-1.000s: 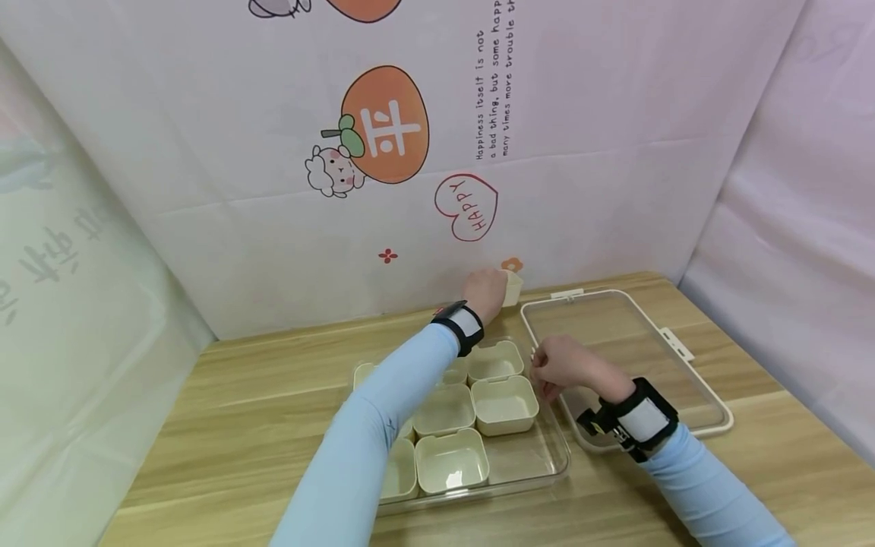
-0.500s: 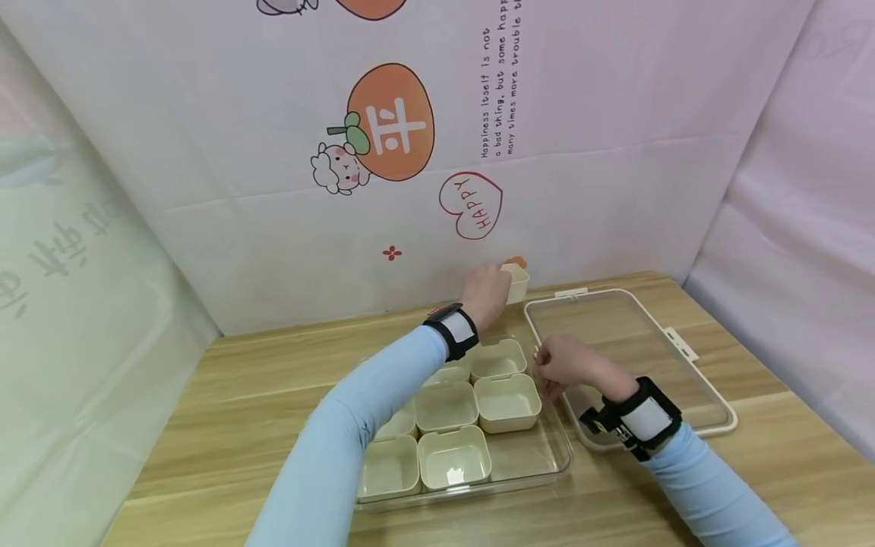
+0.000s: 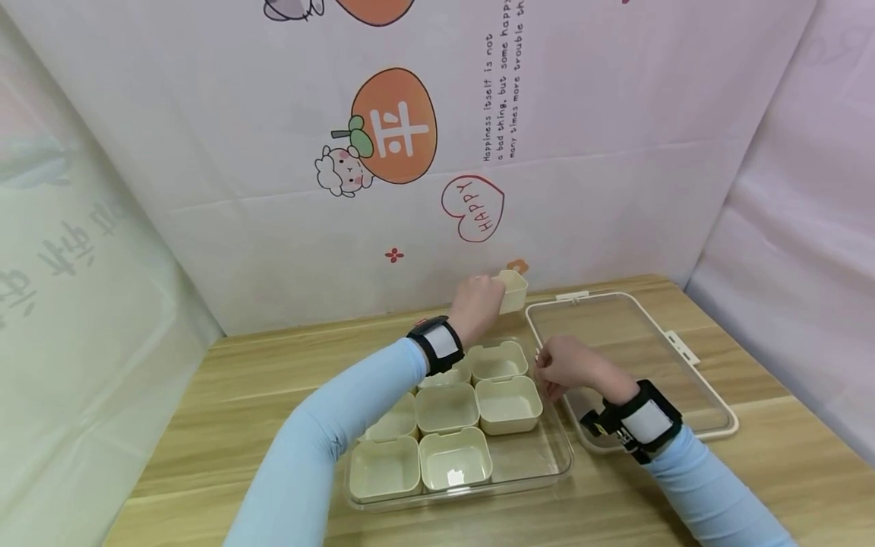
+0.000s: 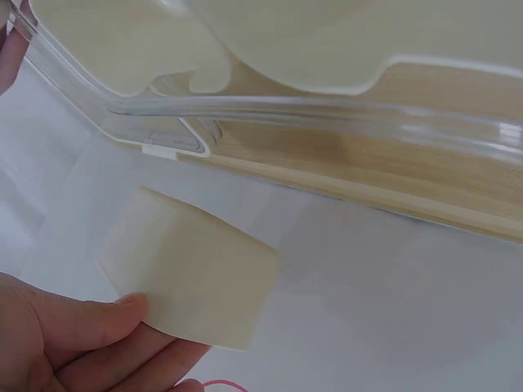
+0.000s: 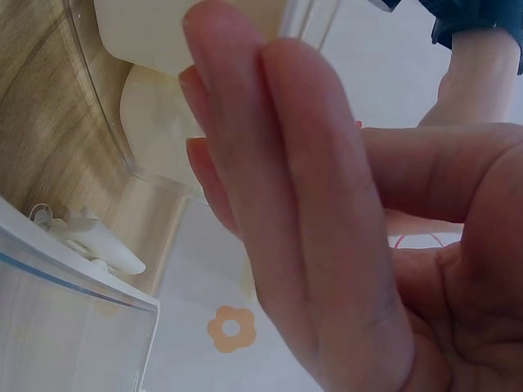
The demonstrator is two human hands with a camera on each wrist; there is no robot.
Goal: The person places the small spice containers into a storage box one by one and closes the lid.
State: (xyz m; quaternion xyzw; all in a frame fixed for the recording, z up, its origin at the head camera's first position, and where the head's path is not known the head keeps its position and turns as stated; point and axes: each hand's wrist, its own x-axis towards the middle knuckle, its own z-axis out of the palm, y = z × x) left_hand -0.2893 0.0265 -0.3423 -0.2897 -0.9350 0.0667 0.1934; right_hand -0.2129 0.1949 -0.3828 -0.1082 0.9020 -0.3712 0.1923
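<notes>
My left hand (image 3: 477, 305) pinches a small cream bin (image 3: 514, 292) by one side. It is held above the tabletop at the back, close to the printed cloth. In the left wrist view, the thumb and fingers grip the edge of this bin (image 4: 192, 269). Below and in front lies a clear tray (image 3: 521, 457) with several more cream bins in rows, among them one (image 3: 509, 406) on the right side. Beside the tray's right edge, my right hand (image 3: 573, 363) hovers or rests with loosely bent fingers. I see nothing between them, and contact with the tray cannot be made out.
A clear lid (image 3: 625, 334) with a white frame and clips lies flat right of the tray, partly under the right hand. A printed cloth (image 3: 307, 251) rises behind the wooden table (image 3: 260, 387), with more cloth on both sides.
My left hand has drawn back slightly to the left, still holding the bin, and its forearm has shifted left, uncovering more bins. The right hand keeps its place.
</notes>
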